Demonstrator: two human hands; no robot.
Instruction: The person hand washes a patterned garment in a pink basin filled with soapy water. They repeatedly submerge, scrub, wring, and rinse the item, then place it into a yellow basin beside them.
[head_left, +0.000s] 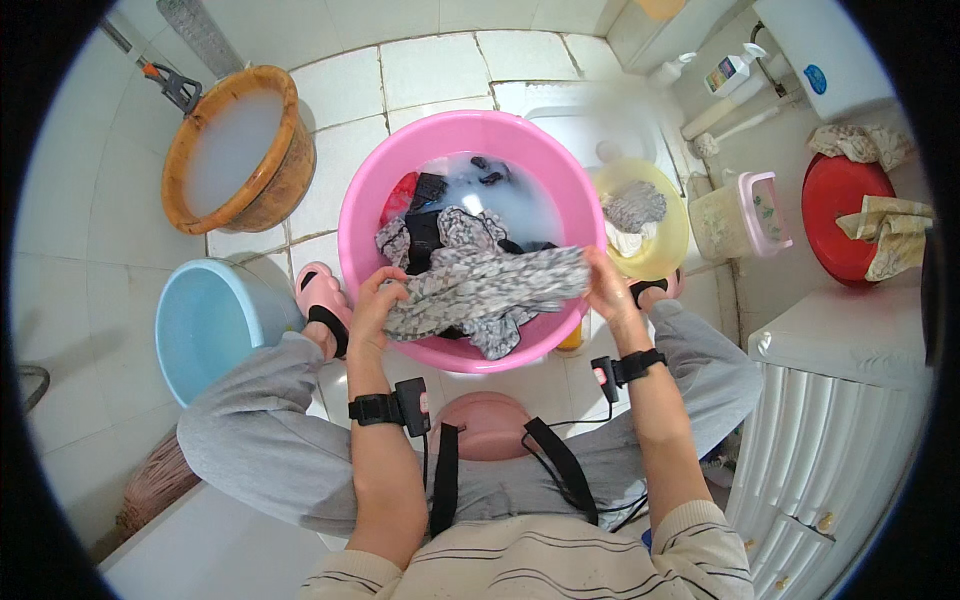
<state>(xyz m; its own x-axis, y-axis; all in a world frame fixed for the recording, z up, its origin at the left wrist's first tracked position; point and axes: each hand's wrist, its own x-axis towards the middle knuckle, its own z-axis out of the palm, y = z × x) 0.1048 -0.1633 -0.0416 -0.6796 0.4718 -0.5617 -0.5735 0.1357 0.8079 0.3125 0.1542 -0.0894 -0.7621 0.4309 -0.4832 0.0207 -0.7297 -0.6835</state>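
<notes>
A grey-and-white patterned cloth (487, 285) is stretched between my two hands above the near half of a pink plastic basin (360, 172). My left hand (375, 304) grips its left end near the basin's rim, and my right hand (606, 283) grips its right end at the opposite side. The cloth's right part is slightly blurred. Below it, cloudy water (525, 199) fills the basin, with a red garment (397, 199), black garments and more patterned fabric (469, 225) in it. Part of the patterned fabric hangs down inside the near wall.
An orange-brown tub (292, 169) of cloudy water stands at the back left, a light blue bucket (255, 300) nearer. A yellow basin (679, 232) with wet cloths (636, 206) sits right of the pink one. Further right are a pink-rimmed container (724, 221) and a white cabinet (802, 442).
</notes>
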